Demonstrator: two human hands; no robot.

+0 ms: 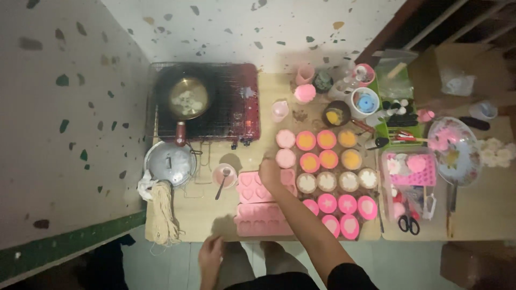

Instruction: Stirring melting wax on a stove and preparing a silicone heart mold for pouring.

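My right hand (270,173) reaches out over the low wooden table (204,215) and rests on the upper pink heart-shaped mould tray (250,188), beside a round pink cup mould (285,158). Whether it grips anything is unclear. A second pink heart tray (260,220) lies nearer me. My left hand (210,256) hangs below the table's front edge, fingers curled, holding nothing visible. To the right stand several round moulds filled with orange (306,140), white (327,181) and pink (347,204) wax.
A red portable stove (247,107) carries a small pot (188,98) at the back left. A metal lid (169,162), a wick bundle (163,212), a pink bowl with spoon (223,175), scissors (409,223), a green tray (396,102) and a flowered plate (457,150) surround it.
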